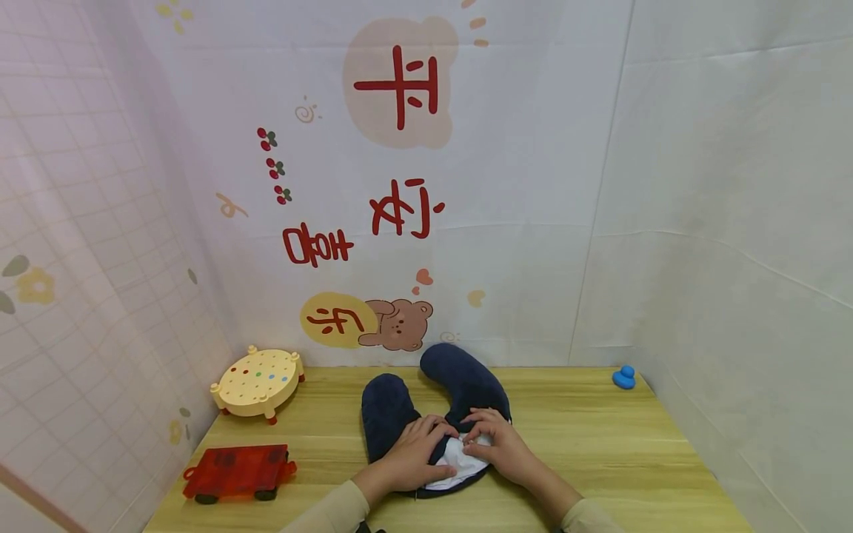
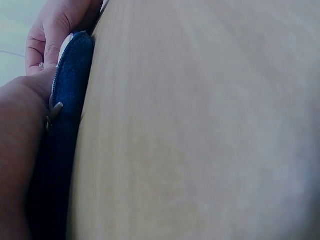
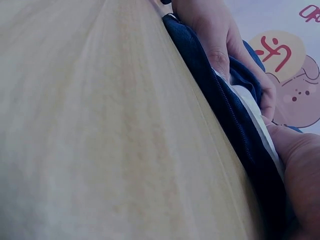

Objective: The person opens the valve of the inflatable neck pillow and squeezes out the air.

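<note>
My left hand (image 1: 408, 451) lies on the near end of a navy blue U-shaped neck pillow (image 1: 426, 414), its fingers curled over the dark cover at the edge of an opening. My right hand (image 1: 496, 444) is just beside it, fingertips almost meeting those of the left, and its fingers pinch the cover's other edge above the white inner cushion (image 1: 456, 463) that shows through the gap between my hands. In the left wrist view, the cover's blue edge (image 2: 70, 100) runs along the wooden table (image 2: 200, 125), with a small metal zip pull (image 2: 54, 111) sticking out beside my palm. In the right wrist view, the line of zip teeth (image 3: 235, 120) runs down the cover, and a strip of white filling shows just above it. The pillow lies flat at the middle of the table's near half, its two arms pointing away from me toward the back wall. Well off to my left, near the table edge, is a red translucent toy cart (image 1: 236, 471), and behind it a round cream-coloured toy table with coloured dots (image 1: 258, 381). A small blue object (image 1: 623, 377) sits at the far right corner. A white cloth backdrop (image 1: 533, 185) with red characters and a cartoon bear (image 1: 398, 324) hangs behind the table.
</note>
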A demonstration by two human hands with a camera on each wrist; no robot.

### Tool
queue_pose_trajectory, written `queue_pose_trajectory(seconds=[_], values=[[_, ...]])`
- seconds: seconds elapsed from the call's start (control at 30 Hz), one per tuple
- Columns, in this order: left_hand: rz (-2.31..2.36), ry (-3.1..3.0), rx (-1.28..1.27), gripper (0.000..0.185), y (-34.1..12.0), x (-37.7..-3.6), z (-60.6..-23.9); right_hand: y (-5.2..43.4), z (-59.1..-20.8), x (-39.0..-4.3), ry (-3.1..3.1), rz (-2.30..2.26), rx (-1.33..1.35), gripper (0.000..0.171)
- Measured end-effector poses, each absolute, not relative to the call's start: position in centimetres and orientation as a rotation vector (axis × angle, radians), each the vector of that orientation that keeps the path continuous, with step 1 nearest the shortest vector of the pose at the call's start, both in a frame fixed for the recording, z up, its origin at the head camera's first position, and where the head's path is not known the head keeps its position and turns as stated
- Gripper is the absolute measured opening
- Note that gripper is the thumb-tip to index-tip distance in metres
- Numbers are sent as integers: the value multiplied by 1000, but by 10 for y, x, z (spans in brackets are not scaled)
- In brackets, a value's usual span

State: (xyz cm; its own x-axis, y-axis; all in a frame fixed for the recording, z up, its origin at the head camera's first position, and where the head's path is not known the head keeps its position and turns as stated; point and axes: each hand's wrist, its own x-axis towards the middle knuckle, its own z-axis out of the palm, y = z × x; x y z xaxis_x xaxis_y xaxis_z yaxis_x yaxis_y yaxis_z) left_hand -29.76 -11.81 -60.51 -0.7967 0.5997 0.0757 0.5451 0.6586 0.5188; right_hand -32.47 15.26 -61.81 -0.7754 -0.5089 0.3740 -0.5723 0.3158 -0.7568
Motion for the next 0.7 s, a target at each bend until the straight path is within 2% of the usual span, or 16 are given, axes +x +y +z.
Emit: queue_pose_trajectory(seconds=[0.37,0.6,0.7], values=[[823,2770,969,53,-118,-296,-604,149,-619,-323,-2474,1460,1008,15],[808,2776,963,52,-118,-297,-603,145,-589,-305,-2451,1486,1047,12],[806,2777,956,52,-118,-295,-602,144,-588,-304,-2447,1485,1050,11]])
